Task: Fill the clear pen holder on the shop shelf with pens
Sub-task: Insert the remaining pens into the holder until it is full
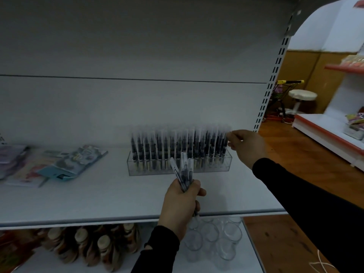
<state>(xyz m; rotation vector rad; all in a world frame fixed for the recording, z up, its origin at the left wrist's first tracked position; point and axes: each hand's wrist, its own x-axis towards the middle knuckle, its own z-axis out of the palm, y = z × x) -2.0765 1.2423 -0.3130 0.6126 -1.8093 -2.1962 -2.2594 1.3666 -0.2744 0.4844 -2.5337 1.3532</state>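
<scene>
Currently the clear pen holder (179, 164) stands on the shop shelf (98, 194), nearly full of upright pens (177, 146). Your left hand (182, 205) grips a small bundle of spare pens (183, 172). Your right hand (246, 146) pinches at the rightmost pen top; blur hides the contact. Risk: a crowded row can jam an incoming pen, tip its neighbours or shift the light holder. A loose grip lets the bundle fan out and drop.

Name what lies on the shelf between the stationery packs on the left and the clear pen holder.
Nothing: in the head view, only bare white shelf separates the stationery packs from the pen holder.
</scene>
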